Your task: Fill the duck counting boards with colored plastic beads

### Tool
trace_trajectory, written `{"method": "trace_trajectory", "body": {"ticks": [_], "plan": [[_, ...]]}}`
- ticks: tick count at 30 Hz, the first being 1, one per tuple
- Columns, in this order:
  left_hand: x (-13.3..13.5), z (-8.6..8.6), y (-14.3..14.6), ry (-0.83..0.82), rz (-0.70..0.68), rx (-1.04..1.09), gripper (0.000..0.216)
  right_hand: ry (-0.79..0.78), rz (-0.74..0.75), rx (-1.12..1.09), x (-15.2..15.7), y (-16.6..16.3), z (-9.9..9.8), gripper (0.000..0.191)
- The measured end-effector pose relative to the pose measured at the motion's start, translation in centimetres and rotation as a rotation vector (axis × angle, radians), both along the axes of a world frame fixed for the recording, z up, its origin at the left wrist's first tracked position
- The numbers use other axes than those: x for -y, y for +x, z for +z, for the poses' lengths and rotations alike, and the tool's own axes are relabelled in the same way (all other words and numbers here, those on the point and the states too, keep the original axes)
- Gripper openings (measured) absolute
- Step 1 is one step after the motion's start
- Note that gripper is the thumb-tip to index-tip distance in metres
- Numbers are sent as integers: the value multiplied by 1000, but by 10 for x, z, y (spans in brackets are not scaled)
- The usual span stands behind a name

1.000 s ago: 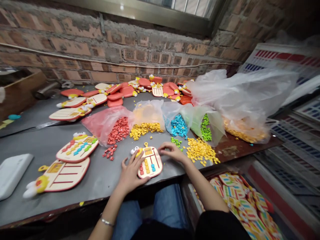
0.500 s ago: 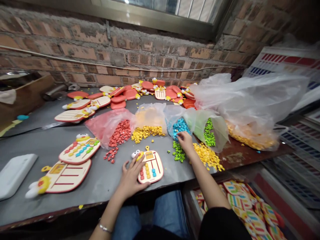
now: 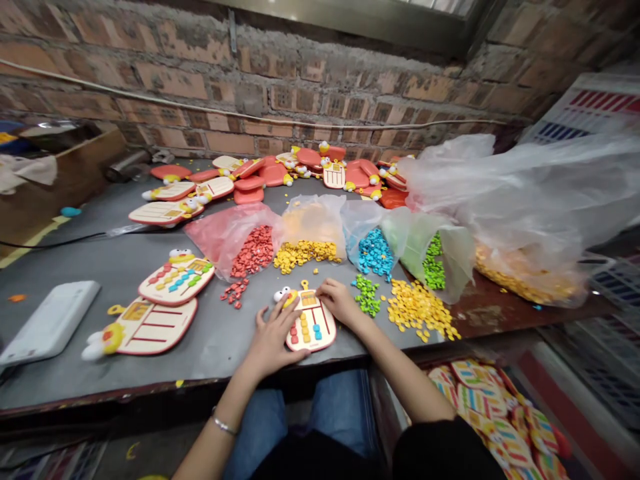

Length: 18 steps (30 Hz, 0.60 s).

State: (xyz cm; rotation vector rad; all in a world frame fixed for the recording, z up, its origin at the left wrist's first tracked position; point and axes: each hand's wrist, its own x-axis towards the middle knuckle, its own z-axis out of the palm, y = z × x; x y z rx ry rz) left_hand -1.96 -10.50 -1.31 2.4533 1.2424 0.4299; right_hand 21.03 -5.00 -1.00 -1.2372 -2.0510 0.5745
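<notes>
A cream toy board (image 3: 326, 325) with a red rim, slots and a yellow duck-like head with bulging eyes lies at the table's front edge. Red, yellow and blue beads sit in its slots, with fewer blue ones. My left hand (image 3: 273, 337) grips the board from its left side, fingers over the face and thumb at the bottom edge. At the board's upper right, my right hand (image 3: 340, 301) is closed in a pinch over a slot; what its fingertips hold is hidden. Just right of it lies a heap of green beads (image 3: 367, 295).
Behind the board, open bags hold red beads (image 3: 253, 250), yellow beads (image 3: 307, 253), blue beads (image 3: 375, 253) and green beads (image 3: 434, 263). Loose yellow beads (image 3: 420, 310) spread at right. More toy boards (image 3: 155, 327) lie left and along the wall. A white box (image 3: 50, 323) stands far left.
My right hand has moved from the blue beads leftward and down to the board's upper right. My left hand stays on the board. The camera view has shifted slightly.
</notes>
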Motion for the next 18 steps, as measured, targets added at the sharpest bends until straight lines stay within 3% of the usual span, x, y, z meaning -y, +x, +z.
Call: {"method": "trace_trajectory", "body": {"ticks": [10, 15, 16, 18], "plan": [[0, 1, 1, -1, 1, -19, 70, -136, 153, -115, 17, 1, 2, 11], [-1, 0, 1, 4, 5, -25, 70, -260, 387, -181, 18, 11, 9, 14], [-1, 0, 1, 7, 3, -20, 69, -260, 343, -188, 17, 19, 11, 16], [-1, 0, 0, 10, -1, -12, 68, -167, 105, -152, 13, 38, 12, 15]]}}
